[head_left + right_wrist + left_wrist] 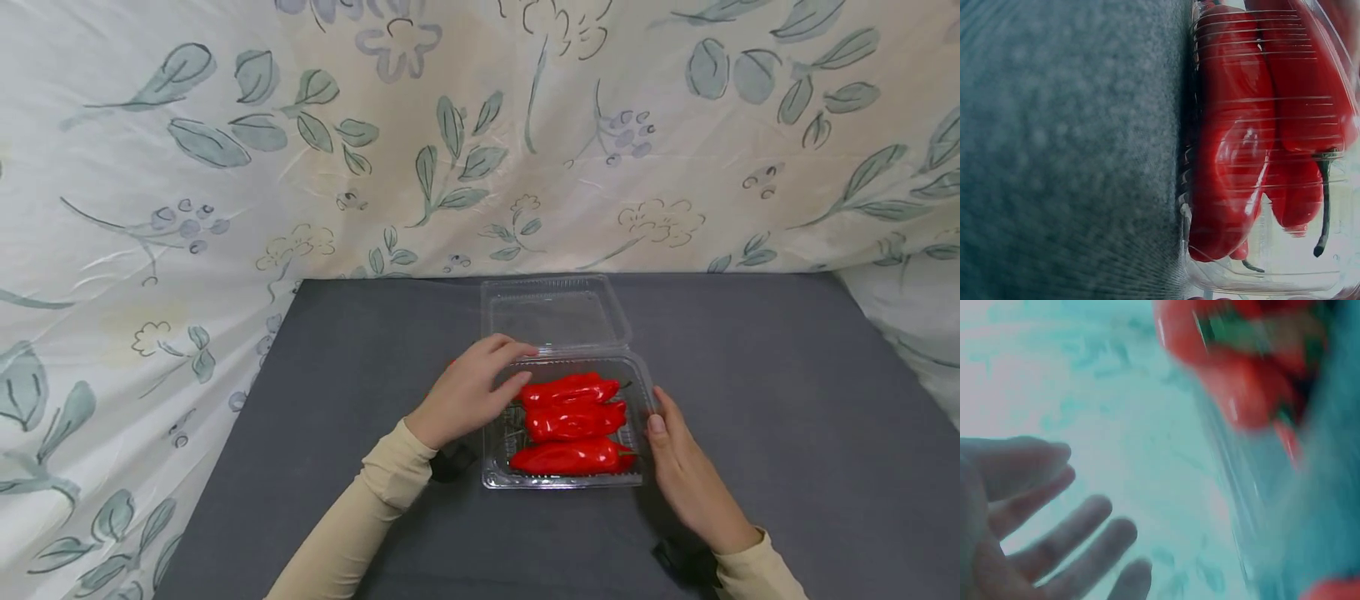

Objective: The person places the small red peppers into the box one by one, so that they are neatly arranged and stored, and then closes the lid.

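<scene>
A clear plastic clamshell box (566,482) lies on the table, its hinged lid (555,317) folded back. Inside, a long red pepper (573,457) is nearest the front, with another red pepper (576,421) behind it and a third (570,389) at the back. My left hand (472,387) hovers over the box's left edge, fingers loosely extended; the left wrist view shows those fingers (1079,531) spread and empty. My right hand (686,471) rests against the box's right wall with fairly straight fingers. Through that wall, the right wrist view shows red peppers (1235,137).
Dark grey cloth covers the table (360,350). Behind and at the sides hangs a floral-print curtain (480,217). A small red bit (451,363) peeks out beside my left hand, mostly hidden. Blurred red peppers with green stems (1241,381) appear in the left wrist view.
</scene>
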Motion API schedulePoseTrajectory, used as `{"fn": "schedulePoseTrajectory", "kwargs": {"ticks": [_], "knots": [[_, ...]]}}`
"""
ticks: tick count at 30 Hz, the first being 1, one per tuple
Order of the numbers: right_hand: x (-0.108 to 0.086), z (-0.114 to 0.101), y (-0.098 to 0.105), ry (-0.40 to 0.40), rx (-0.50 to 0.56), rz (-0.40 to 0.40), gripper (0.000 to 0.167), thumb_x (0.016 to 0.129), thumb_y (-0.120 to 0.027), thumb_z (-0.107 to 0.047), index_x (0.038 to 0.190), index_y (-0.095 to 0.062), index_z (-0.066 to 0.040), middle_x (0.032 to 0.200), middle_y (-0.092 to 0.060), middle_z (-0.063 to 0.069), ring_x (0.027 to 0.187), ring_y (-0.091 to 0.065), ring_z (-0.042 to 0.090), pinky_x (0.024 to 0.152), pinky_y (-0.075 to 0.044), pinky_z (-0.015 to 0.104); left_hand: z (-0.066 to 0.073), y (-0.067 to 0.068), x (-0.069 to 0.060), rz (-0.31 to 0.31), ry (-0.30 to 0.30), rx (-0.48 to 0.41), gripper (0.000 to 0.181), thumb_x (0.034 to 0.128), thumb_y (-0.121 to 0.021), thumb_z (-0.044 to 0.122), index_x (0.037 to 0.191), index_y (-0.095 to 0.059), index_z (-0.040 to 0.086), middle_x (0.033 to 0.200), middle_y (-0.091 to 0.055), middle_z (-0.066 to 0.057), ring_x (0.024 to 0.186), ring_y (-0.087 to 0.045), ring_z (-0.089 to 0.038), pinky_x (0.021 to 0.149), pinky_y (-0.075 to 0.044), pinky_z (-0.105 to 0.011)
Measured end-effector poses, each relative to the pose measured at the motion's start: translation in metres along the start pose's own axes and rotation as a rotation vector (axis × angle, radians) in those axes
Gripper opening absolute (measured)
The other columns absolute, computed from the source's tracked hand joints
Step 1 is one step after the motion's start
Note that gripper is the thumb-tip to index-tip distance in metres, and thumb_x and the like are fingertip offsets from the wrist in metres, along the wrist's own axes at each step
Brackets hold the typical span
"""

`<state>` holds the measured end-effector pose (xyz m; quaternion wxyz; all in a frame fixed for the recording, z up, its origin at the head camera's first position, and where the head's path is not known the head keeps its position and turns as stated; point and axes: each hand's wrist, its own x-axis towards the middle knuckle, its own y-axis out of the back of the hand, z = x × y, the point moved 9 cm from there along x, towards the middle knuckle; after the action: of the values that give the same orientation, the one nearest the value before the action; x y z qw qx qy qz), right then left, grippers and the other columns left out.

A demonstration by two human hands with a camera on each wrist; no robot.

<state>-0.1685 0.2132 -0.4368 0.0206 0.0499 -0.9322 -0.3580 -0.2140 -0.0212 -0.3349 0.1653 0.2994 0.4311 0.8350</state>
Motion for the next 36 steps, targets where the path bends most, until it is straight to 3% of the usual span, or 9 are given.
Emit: {"fn": "schedulePoseTrajectory", "kwargs": {"ticks": [3,7,10,14,21,36], "knots": [[0.000,0.002,-0.001,-0.021,-0.001,-0.020,0.062,0.104,-0.027,-0.040,0.154,-0.006,-0.010,0.150,-0.026,0.030,0.133,-0.033,0.050,0.100,-0.025,0.069,-0.030,0.018,-0.012,0.101,0.155,0.053,0.038,0.0879,-0.069,0.019,0.125,-0.061,0.015,0.114,-0.060,-0.004,0.099,-0.057,-0.018,0.081,-0.052,-0.033],[-0.001,0.003,0.000,-0.018,0.004,-0.019,0.062,0.104,-0.027,-0.039,0.154,-0.006,-0.008,0.151,-0.024,0.029,0.133,-0.033,0.050,0.101,-0.025,0.070,-0.066,0.025,-0.032,0.158,0.406,0.072,0.049,0.0861,-0.071,0.020,0.131,-0.055,0.010,0.119,-0.056,-0.011,0.105,-0.054,-0.026,0.085,-0.050,-0.042],[-0.002,0.004,0.001,-0.012,0.007,-0.014,0.062,0.104,-0.028,-0.038,0.154,-0.007,-0.009,0.151,-0.024,0.029,0.133,-0.033,0.050,0.101,-0.024,0.070,-0.083,0.018,-0.046,0.139,0.539,0.055,0.054,0.0855,-0.072,0.023,0.133,-0.052,0.008,0.121,-0.055,-0.015,0.104,-0.053,-0.030,0.081,-0.051,-0.045],[-0.002,0.004,0.001,-0.013,0.006,-0.012,0.062,0.104,-0.028,-0.038,0.154,-0.006,-0.009,0.150,-0.025,0.030,0.131,-0.036,0.051,0.101,-0.026,0.069,-0.094,0.002,-0.057,0.076,0.634,0.044,0.060,0.0816,-0.075,0.027,0.133,-0.052,0.007,0.121,-0.055,-0.019,0.101,-0.054,-0.033,0.078,-0.054,-0.047],[0.000,0.003,0.000,-0.013,0.006,-0.016,0.062,0.104,-0.027,-0.039,0.154,-0.006,-0.010,0.151,-0.026,0.029,0.131,-0.036,0.050,0.101,-0.026,0.069,-0.108,-0.015,-0.068,0.024,0.663,0.088,0.062,0.0774,-0.079,0.026,0.129,-0.053,0.005,0.111,-0.061,-0.018,0.089,-0.060,-0.030,0.077,-0.055,-0.045],[0.001,0.002,-0.002,-0.004,-0.001,-0.014,0.061,0.105,-0.026,-0.038,0.154,-0.007,-0.008,0.148,-0.030,0.030,0.128,-0.042,0.049,0.099,-0.029,0.069,-0.110,-0.012,-0.072,0.034,0.661,0.083,0.057,0.0777,-0.079,0.022,0.127,-0.056,0.006,0.114,-0.064,-0.017,0.089,-0.063,-0.031,0.078,-0.055,-0.046]]}}
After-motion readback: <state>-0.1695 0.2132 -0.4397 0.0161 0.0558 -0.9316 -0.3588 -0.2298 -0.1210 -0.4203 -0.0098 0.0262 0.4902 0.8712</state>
